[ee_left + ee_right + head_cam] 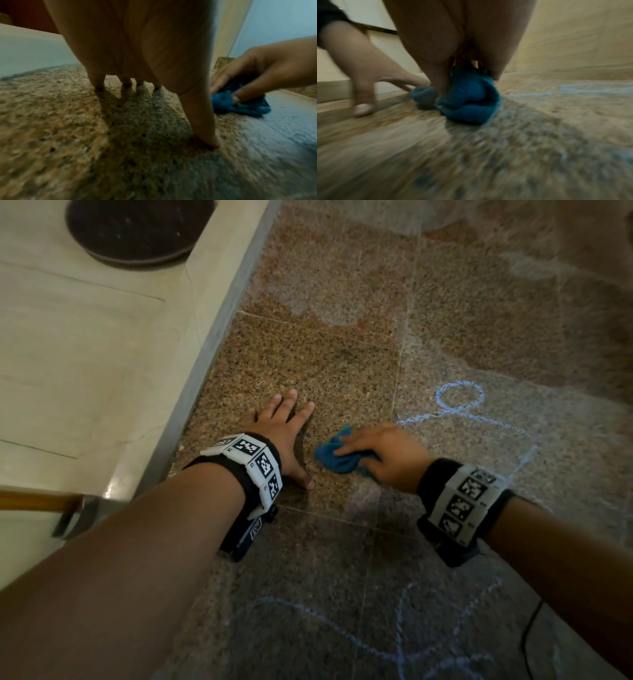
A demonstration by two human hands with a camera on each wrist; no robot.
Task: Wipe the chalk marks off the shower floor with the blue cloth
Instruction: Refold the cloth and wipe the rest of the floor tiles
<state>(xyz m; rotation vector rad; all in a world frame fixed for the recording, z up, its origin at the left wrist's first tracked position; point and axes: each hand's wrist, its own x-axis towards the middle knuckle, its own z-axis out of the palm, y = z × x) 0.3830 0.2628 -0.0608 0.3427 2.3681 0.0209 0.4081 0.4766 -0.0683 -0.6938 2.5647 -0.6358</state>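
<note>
Head view: speckled shower floor [325, 354], chalk marks [459, 398] to the right.
Left hand [281, 433]: fingers spread, flat on floor, grasping nothing.
Right hand [383, 453]: fingers and thumb grasp bunched blue cloth [337, 457], pressing it to floor.
Cloth position: between both hands, left of chalk loop.

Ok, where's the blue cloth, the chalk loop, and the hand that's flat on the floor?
blue cloth [337, 459]: head view, bunched middle.
chalk loop [439, 399]: head view, its left curve.
left hand [281, 433]: head view, back of hand.
</note>
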